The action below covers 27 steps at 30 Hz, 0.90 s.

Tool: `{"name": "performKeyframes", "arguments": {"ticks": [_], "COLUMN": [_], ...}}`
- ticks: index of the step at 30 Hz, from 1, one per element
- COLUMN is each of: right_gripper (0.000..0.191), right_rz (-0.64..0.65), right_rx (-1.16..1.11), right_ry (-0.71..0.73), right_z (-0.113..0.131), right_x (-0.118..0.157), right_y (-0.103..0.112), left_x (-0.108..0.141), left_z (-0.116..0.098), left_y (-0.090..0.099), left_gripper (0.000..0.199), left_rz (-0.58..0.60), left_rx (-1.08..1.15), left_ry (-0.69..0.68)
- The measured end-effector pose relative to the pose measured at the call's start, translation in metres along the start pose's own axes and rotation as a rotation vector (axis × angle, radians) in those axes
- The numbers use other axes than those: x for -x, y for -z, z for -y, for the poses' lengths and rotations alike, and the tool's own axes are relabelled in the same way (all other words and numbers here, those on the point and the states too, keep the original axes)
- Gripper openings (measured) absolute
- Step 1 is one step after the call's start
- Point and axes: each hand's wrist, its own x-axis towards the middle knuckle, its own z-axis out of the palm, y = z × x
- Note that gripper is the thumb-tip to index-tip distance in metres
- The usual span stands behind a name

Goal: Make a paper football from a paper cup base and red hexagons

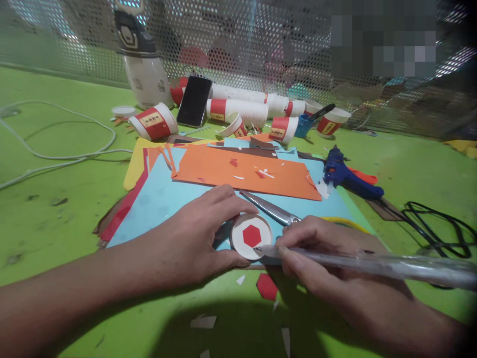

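A round white disc [239, 244] with a raised rim, perhaps the base of a paper cup, has a red paper hexagon [252, 236] in its middle. Thumb and fingers of my left hand [214, 233] grip the disc from its left side. My right hand [320, 263] holds a clear pen [372, 263], its tip touching the disc by the hexagon's lower right corner. Scissors [274, 209] lie just behind the disc, their handles partly hidden by my right hand. A second red hexagon [267, 287] rests on the table in front.
Blue sheets [156, 204] and an orange strip [238, 171] with paper scraps lie under and behind my hands. A blue glue gun [346, 176] and black cord [439, 228] are at right. Paper cups [156, 122], a phone [194, 101] and a bottle [143, 64] stand behind.
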Motion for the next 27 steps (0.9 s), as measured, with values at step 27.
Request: {"name": "performKeyframes", "arguments": {"ticks": [27], "right_gripper": [0.013], "right_rz": [0.036], "right_rx": [0.097], "right_ry": [-0.029], "right_z": [0.0014], "right_x": [0.0029], "right_y": [0.0019], "left_x": [0.0003], "left_z": [-0.0007], "left_y": [0.0000], "left_gripper": [0.037], "left_rz": [0.010], "left_rx": [0.022], "left_ry": [-0.007]}}
